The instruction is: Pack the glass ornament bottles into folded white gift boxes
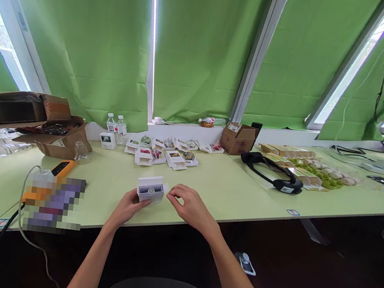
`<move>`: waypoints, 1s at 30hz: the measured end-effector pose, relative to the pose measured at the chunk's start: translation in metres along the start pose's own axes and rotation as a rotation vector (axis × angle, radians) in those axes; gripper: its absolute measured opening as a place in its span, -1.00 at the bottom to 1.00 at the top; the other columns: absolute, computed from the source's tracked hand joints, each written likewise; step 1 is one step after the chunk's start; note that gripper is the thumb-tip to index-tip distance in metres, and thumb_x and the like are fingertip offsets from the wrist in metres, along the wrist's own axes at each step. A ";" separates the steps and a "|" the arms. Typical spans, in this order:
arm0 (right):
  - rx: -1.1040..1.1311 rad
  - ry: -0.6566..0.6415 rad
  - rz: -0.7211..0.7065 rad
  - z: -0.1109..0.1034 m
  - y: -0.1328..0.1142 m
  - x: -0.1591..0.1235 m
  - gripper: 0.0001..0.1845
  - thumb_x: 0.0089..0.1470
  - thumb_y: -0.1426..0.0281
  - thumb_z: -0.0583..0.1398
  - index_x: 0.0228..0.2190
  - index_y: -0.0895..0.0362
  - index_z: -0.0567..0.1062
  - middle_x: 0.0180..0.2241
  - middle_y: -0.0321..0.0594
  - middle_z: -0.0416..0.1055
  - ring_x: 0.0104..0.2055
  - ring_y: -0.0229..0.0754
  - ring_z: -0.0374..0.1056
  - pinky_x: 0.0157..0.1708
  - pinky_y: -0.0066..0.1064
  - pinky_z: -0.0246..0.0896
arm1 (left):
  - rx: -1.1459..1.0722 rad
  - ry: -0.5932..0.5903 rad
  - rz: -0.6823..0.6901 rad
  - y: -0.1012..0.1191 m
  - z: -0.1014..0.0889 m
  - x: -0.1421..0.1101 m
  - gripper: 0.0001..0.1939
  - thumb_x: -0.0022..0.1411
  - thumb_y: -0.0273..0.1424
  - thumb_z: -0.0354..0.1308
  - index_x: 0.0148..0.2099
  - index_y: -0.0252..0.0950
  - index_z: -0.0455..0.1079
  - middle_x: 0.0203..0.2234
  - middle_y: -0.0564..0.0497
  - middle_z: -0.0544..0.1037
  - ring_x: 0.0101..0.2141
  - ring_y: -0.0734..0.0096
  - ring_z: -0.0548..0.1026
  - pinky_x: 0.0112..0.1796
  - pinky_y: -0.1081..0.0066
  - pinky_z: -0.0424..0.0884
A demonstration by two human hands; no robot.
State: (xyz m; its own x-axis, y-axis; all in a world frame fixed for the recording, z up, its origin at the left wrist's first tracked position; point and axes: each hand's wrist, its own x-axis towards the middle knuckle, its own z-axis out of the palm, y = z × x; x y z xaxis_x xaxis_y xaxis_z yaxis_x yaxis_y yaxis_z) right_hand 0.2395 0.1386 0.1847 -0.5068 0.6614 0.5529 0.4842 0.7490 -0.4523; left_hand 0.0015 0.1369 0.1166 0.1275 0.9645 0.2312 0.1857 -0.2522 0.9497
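Observation:
My left hand (129, 209) grips a small white cardboard box (152, 197) from its left and front, just above the front part of the table. The box's top is open, with its lid flap raised at the back and a side flap sticking out to the right. Inside, a round, clear, shiny item (151, 190) shows against a dark interior; its kind is not plain. Close to the right side flap is my right hand (186, 203), its thumb and forefinger pinched together. Whether it touches the flap or holds something small cannot be made out.
Farther back lie several opened white boxes (144, 156) with small glass-like items beside them. A closed white box (108, 140) stands near two plastic bottles (121, 127). Brown cartons (236, 140), a black headset (272, 172), egg trays (330, 183) and an orange device (63, 168) surround the work area.

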 end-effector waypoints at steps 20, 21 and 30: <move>0.408 -0.058 0.201 0.060 0.036 0.007 -0.55 0.14 0.16 0.17 0.02 0.06 0.33 -0.06 -0.10 0.43 -0.01 -0.06 0.36 -0.18 -0.28 0.37 | -0.111 0.029 0.012 0.001 0.000 0.001 -0.55 0.23 -0.17 0.12 0.09 -0.31 0.37 0.00 -0.13 0.51 -0.01 0.09 0.47 0.01 0.15 0.38; 0.427 -0.054 0.208 0.063 0.038 0.007 -0.57 0.13 0.17 0.17 0.00 0.07 0.34 -0.09 -0.10 0.44 -0.05 -0.08 0.38 -0.19 -0.28 0.37 | -0.124 0.028 0.016 0.002 0.000 0.001 -0.56 0.23 -0.18 0.12 0.09 -0.30 0.36 0.01 -0.13 0.50 -0.01 0.10 0.47 0.00 0.17 0.38; 0.483 -0.059 0.228 0.081 0.051 0.007 -0.60 0.09 0.15 0.21 -0.09 0.11 0.41 -0.25 -0.18 0.50 -0.28 -0.16 0.44 -0.27 -0.32 0.39 | -0.144 0.070 0.061 0.004 0.003 -0.001 -0.60 0.24 -0.19 0.11 0.06 -0.28 0.33 0.03 -0.14 0.48 0.01 0.15 0.45 0.01 0.19 0.37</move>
State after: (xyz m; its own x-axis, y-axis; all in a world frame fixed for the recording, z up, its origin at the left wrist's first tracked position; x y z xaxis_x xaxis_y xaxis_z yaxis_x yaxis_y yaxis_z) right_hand 0.2029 0.1846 0.1087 -0.4733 0.8000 0.3687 0.2106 0.5092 -0.8345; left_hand 0.0050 0.1351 0.1193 0.0651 0.9520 0.2991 0.0377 -0.3019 0.9526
